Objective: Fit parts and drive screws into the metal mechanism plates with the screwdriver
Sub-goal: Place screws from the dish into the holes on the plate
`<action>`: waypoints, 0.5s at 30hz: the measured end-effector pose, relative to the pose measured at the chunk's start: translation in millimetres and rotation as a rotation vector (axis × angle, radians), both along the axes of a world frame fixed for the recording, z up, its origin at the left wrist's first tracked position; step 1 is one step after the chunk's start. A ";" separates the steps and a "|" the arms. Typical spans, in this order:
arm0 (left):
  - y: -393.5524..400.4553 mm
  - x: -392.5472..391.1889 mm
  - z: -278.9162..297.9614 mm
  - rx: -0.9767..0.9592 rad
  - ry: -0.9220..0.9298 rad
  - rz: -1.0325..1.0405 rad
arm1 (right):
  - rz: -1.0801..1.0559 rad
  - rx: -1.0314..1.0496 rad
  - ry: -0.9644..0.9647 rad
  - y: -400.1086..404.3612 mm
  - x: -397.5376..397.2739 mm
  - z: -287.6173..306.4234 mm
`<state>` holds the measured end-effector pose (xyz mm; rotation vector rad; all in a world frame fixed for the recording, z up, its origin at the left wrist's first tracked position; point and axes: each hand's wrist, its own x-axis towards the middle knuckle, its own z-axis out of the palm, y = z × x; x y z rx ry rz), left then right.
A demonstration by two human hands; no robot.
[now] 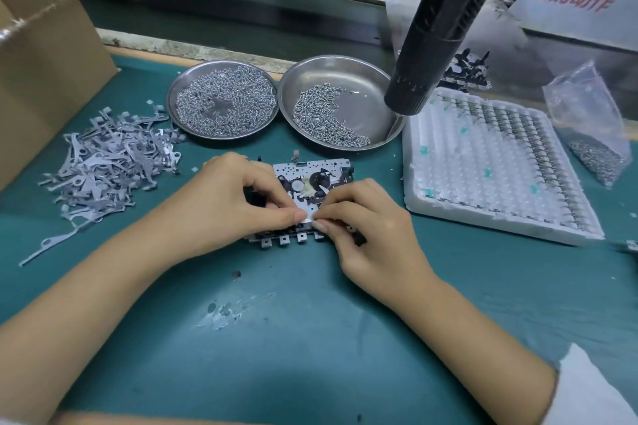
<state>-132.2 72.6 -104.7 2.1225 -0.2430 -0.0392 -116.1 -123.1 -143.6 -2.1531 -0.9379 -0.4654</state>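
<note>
Both hands hide the mechanism plate's (312,169) near half.

green-topped workbench (310,338)

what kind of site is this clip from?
Most likely a factory assembly bench: steel dishes of loose screws, a heap of stamped metal levers, a hanging powered screwdriver, and a mechanism plate that both hands are working on.

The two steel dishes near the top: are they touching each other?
Touching. In the head view the left dish's rim meets the right dish's rim at their near sides, with no green mat showing between them there.
</note>
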 end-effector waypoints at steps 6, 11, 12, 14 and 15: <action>2.2 0.4 0.4 0.007 0.008 -0.005 | -0.085 0.257 0.130 -3.8 4.2 7.3; 0.4 -0.5 1.3 0.024 -0.003 -0.001 | -0.125 0.339 0.203 -3.4 5.3 8.3; 0.7 -0.6 2.2 0.037 -0.007 -0.005 | -0.125 0.341 0.195 -3.2 5.5 8.4; 2.2 -0.2 4.2 0.034 -0.024 -0.001 | -0.128 0.348 0.185 -3.1 6.0 8.4; 3.6 0.8 4.6 0.012 -0.045 0.028 | -0.131 0.354 0.186 -3.3 6.3 8.3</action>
